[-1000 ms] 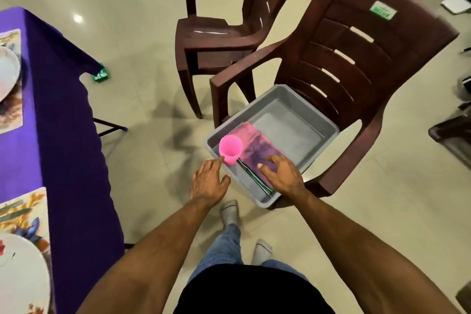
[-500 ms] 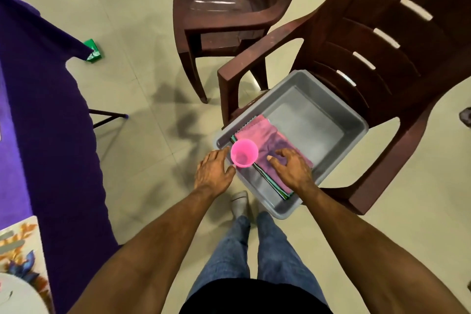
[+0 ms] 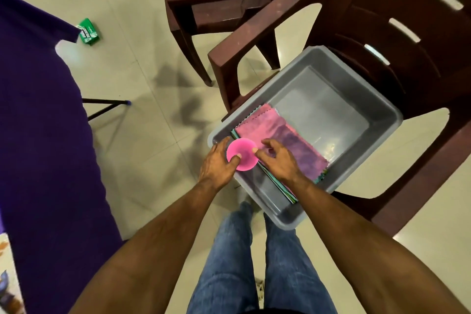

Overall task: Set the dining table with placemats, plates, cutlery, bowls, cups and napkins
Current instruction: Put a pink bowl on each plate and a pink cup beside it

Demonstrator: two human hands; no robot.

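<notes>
Risk: my left hand [image 3: 216,163] holds the pink cup [image 3: 242,153] by its rim only, thumb inside, fingers curled outside; I judge a quick lift could slip it. The cup stands on the folded napkins [image 3: 283,143] in the grey tub [image 3: 377,120] on the chair [image 3: 382,20]. My right hand [image 3: 276,160] rests half-curled on the napkins; the cloths could drag.
</notes>
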